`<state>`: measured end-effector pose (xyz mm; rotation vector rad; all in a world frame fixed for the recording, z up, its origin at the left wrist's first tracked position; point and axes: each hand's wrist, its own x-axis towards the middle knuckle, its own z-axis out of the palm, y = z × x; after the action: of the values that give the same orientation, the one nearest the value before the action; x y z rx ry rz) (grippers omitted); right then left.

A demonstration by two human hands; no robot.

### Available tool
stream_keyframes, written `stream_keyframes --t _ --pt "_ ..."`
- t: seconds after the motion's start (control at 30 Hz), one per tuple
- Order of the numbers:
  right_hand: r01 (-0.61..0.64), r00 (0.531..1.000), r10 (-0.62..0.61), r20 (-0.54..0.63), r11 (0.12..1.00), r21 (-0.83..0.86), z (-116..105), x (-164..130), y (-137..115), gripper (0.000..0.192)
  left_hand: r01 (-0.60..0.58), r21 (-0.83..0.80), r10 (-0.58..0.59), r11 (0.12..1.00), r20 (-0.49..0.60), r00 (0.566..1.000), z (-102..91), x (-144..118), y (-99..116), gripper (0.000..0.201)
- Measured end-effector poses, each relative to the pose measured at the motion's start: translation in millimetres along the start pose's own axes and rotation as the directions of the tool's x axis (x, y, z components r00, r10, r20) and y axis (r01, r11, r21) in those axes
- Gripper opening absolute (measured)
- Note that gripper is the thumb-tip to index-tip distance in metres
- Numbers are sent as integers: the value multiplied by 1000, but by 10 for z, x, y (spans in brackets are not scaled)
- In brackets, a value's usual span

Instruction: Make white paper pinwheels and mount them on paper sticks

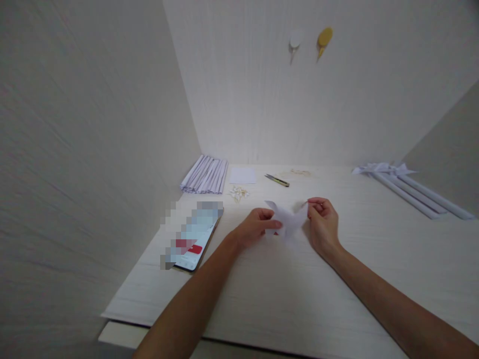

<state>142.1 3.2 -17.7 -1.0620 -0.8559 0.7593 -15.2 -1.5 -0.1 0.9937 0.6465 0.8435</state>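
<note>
The table (pixel 284 299) is pale wood grain, boxed in by light walls, and the work on it looks to be somewhere in its middle. At the back left lies a stack of folded paper strips (pixel 205 174), apparently waiting to be used; at the far right lie several long rolled paper tubes (pixel 415 192) with folded white shapes at their near ends — these look finished. So some pieces seem done, plenty of stock is left, and one piece is in hand.

A phone (pixel 194 234) rests face up near the left edge of the table. Behind the hands lie a small square sheet of white paper (pixel 243 175), a small cutter (pixel 277 180) and a little pile of pale scraps (pixel 238 193).

The piece being worked is a small white paper shape (pixel 287 218), held just above the table at its centre, between the two hands. It is creased and spreads into pointed wings to either side; how far its folding has gone I cannot tell, since it is small and slightly blurred.

The left hand (pixel 255 228) is closed in a pinch on the paper's left side, thumb on top. The right hand (pixel 322 222) pinches its upper right tip, fingers curled in.
</note>
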Motion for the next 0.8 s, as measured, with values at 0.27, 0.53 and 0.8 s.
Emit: stream_keyframes --t 0.27,0.53,0.8 --pt "40 963 14 268 980 -193 236 44 40 10 128 51 -137 990 300 944 -28 -69 13 24" --pt "788 478 -203 855 529 -315 869 322 126 12 167 -3 -156 986 340 927 -75 -89 57 30" --pt "995 -33 149 988 -93 47 1307 402 2 15 182 -7 -165 983 384 908 -111 -58 22 29"
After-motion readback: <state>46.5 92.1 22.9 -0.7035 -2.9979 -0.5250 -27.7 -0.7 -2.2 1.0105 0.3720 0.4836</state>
